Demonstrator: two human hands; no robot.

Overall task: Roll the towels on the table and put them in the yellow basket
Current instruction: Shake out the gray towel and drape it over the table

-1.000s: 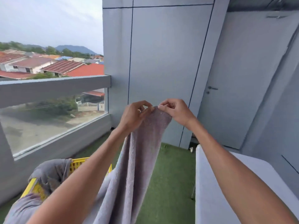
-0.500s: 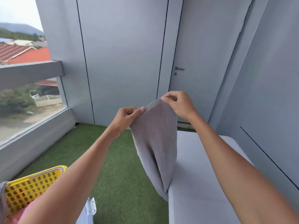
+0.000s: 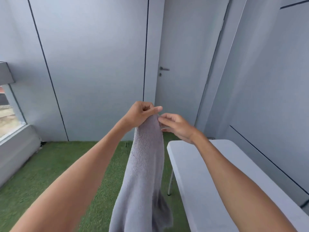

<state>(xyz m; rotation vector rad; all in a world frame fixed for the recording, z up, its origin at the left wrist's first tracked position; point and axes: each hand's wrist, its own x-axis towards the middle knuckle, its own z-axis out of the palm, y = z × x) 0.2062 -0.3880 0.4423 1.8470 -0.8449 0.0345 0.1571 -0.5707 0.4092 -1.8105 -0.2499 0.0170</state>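
One towel in play here: a single grey terry-cloth towel (image 3: pixel 145 166), held up in the air and hanging long and bunched, its lower end running out of the bottom of the view. Two bare hands are on it, both at the very top.

The left hand (image 3: pixel 140 114) has its fingers (image 3: pixel 155 109) curled into a fist over the towel's upper edge, thumb stretched flat along the top, pinching the cloth. Directly below those fingers the towel drops straight down, between the two forearms.

The right hand (image 3: pixel 177 126) sits just to the right of the left, its fingers (image 3: pixel 163 120) loosely spread and bent, the tips touching the towel's edge right beside the left thumb. Whether they actually nip the cloth or only brush it, I cannot tell.

To the right of and below the right-hand fingers stands one white plastic folding desk (image 3: pixel 200 173), one thin metal leg (image 3: pixel 170 185) showing at its near corner. The towel hangs just left of the desk's edge, over green artificial turf (image 3: pixel 58 164).

Beyond the fingers, one grey door with a lever handle (image 3: pixel 164 69) and grey wall panels (image 3: pixel 93 64); far to the left, a slice of window (image 3: pixel 8 114).
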